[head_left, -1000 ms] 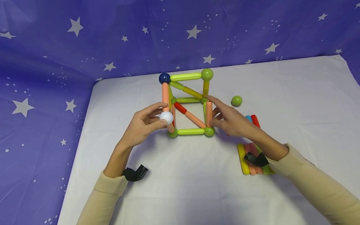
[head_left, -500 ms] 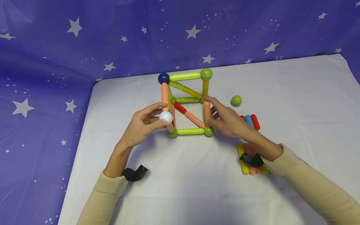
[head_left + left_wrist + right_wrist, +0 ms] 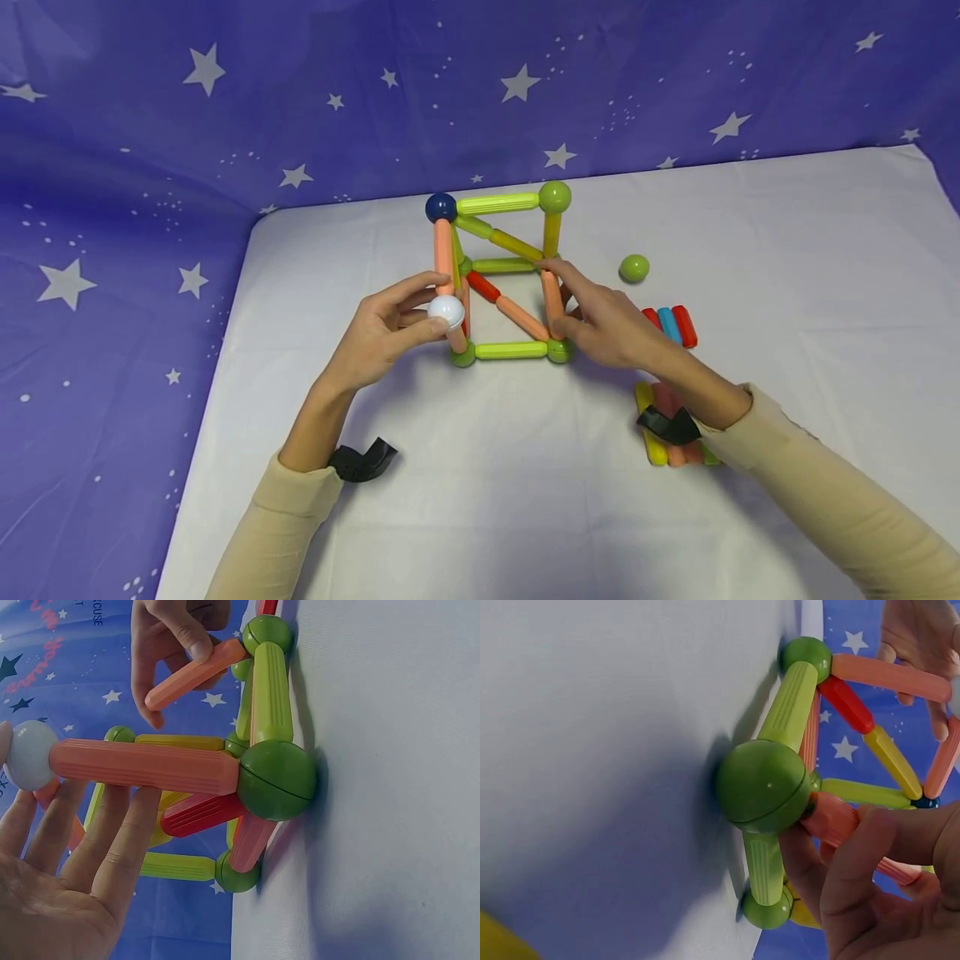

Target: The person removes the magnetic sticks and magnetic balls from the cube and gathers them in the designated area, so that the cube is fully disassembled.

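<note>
A frame of magnetic rods and balls stands on the white cloth (image 3: pixel 480 483). My left hand (image 3: pixel 378 337) pinches a white ball (image 3: pixel 446 312) at its front left upper corner. An orange rod (image 3: pixel 142 765) runs from that ball down to a green ball (image 3: pixel 276 780). My right hand (image 3: pixel 607 321) pinches another orange rod (image 3: pixel 196 673) between thumb and fingers. That rod leans, its lower end right at the front right green ball (image 3: pixel 763 786). A navy ball (image 3: pixel 441 207) and a light green ball (image 3: pixel 555 197) top the back corners.
To the right lie a loose green ball (image 3: pixel 634 268) and a short row of red and blue rods (image 3: pixel 670 326). Nearer, partly under the right wrist's black strap (image 3: pixel 669 425), are several yellow, pink and green rods (image 3: pixel 656 452). A purple starry cloth (image 3: pixel 420 100) hangs behind.
My right hand has shifted slightly left, and the upper end of its orange rod has tipped left. My left hand keeps its grip on the white ball.
</note>
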Demonstrator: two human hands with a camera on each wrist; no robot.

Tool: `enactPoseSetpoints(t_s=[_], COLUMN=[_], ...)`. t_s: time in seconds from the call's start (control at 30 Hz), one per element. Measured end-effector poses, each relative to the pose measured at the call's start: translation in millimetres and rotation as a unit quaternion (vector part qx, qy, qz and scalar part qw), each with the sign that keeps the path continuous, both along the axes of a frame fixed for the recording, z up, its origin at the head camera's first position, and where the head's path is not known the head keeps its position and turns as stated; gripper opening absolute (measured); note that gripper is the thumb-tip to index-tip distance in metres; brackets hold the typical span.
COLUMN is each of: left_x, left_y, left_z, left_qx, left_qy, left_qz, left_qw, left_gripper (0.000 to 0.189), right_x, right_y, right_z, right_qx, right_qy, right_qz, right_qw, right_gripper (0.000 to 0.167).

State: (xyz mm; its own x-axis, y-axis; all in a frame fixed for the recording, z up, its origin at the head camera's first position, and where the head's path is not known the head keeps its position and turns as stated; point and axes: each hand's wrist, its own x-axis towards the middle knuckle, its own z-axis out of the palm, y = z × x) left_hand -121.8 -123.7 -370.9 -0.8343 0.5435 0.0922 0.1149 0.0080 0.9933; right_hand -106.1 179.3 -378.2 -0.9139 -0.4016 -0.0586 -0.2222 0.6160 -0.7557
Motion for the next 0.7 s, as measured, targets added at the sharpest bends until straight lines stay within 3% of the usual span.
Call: enactPoseSetpoints(t_s=[0.37, 0.53, 0.7], left_x=[-0.5, -0.6, -0.3], left_y=[0.8, 0.0, -0.5], left_z=[0.5, -0.1, -1.1], left_qx=[0.003, 0.005, 0.006], left_qy=[0.001, 0.002, 0.003], left_qz=[0.002, 0.0, -0.002], left_qw=[1.0, 1.0, 1.0], left_gripper=[0.05, 0.051, 0.051], right_x=[4.3, 13.3, 26.1], right_y=[8, 20, 30], right_z=[1.5, 3.1, 4.8], right_qx=[-0.054, -0.067, -0.099], right_qy=[-0.037, -0.026, -0.059], right_qz=[-0.034, -0.044, -0.057], right_qw=[0.9973, 0.9964, 0.9917], right_gripper=[0.073, 0.075, 0.075])
